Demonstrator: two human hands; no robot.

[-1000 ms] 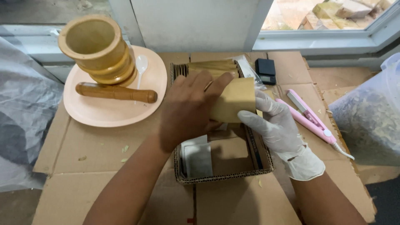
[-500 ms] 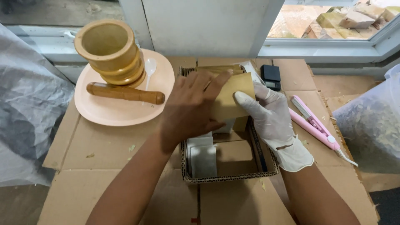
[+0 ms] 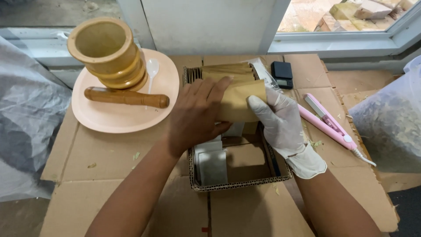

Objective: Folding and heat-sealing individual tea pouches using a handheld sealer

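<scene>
My bare left hand [image 3: 193, 116] and my white-gloved right hand [image 3: 278, 118] both hold a flat brown paper pouch [image 3: 239, 101] above a shallow cardboard box [image 3: 239, 184]. The left fingers lie over the pouch's left half; the gloved fingers pinch its right edge. Several more brown pouches [image 3: 226, 70] stand stacked at the far end of the box. White sachets [image 3: 210, 164] lie in the box's near left corner, below my left wrist.
A wooden mortar [image 3: 107, 52], a pestle [image 3: 125, 96] and a white spoon [image 3: 151, 70] rest on a peach plate [image 3: 109, 120] at the left. A pink handheld sealer [image 3: 326, 120] and small black scale [image 3: 280, 74] lie at right. A clear bag of dried leaves [image 3: 388, 123] stands far right.
The pouch has stayed between both hands, and the gloved fingers have slid along its right edge. The view has shifted a little.
</scene>
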